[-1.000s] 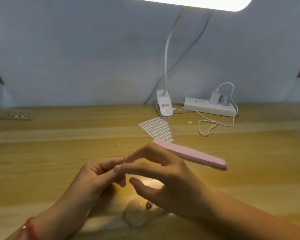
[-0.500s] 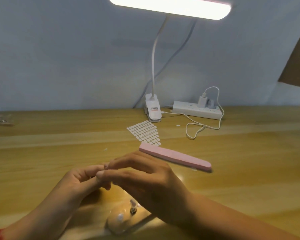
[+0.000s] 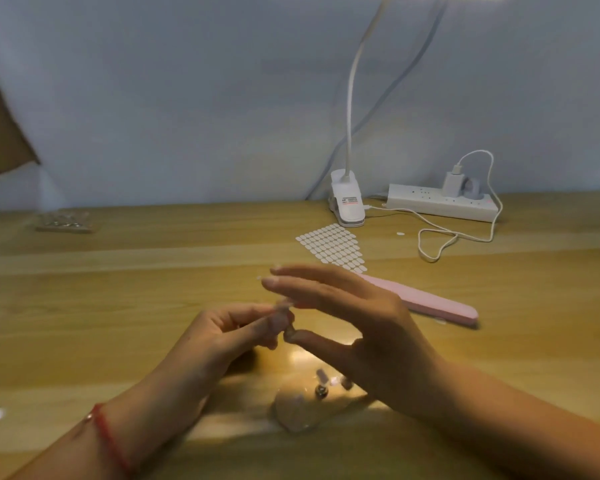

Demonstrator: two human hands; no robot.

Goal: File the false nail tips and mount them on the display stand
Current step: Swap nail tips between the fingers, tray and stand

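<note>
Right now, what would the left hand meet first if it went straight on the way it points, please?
Probably the right hand: the left hand, pinching a small nail tip, points at its thumb, though depth is unclear.

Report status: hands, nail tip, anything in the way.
Left hand pinches clear nail tip. Right hand flat, fingers straight, thumb by the tip. Pink file lies on table behind right hand; stand below hands, nothing blocking.
</note>
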